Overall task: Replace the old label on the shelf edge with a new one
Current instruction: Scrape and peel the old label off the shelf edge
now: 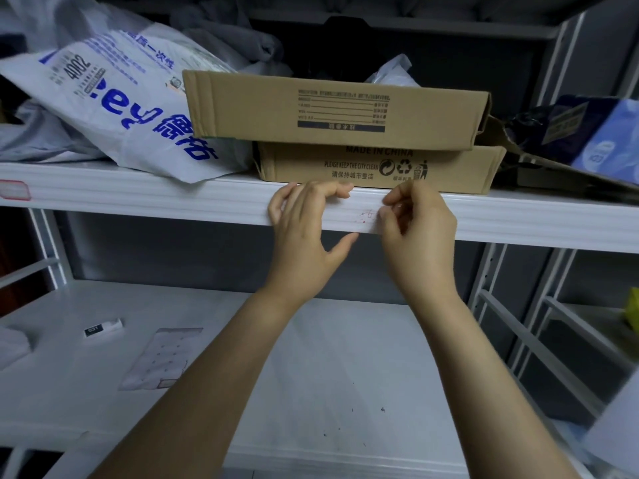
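smooth white painted metal shelf edge [173, 198] with faint sheen, matt brown corrugated cardboard boxes [332, 108], glossy crinkled grey plastic mailer bag [114, 108], thin translucent sticker sheet [159, 357] on lower shelf

Dim, cool, even illumination; white metal shelf edge [173, 197] brightest, recess behind the brown cardboard boxes [335, 108] dark; wide-angle curvature and soft blur toward margins.
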